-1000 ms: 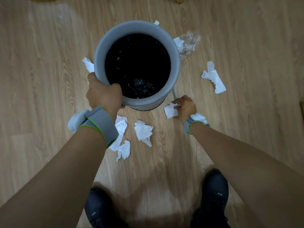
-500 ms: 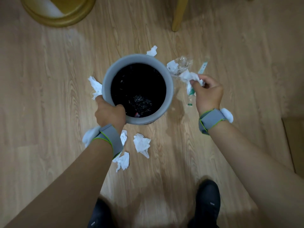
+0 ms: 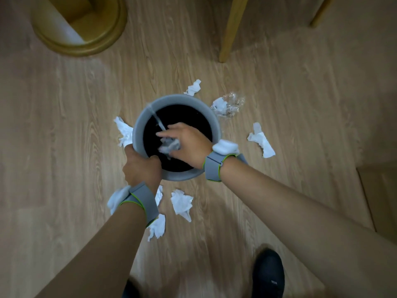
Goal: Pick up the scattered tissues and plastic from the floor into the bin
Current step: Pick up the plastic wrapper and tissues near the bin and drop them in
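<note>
Crumpled tissue (image 3: pixel 169 146) hangs beneath the right grip (image 3: pixel 189 143), above the grey bin (image 3: pixel 180 98) for dropping; blur hides whether fingers (image 3: pixel 169 130) clamp it; left grip (image 3: pixel 139 168) clamps the rim, steadying it.

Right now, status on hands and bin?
Left hand grips bin rim. Right hand over bin, tissue under it, grip blurred. Nothing blocking; tissues, plastic on floor.

Grey bin (image 3: pixel 148 117), white tissues (image 3: pixel 181 203), wood-grain floor (image 3: pixel 64 125).
</note>
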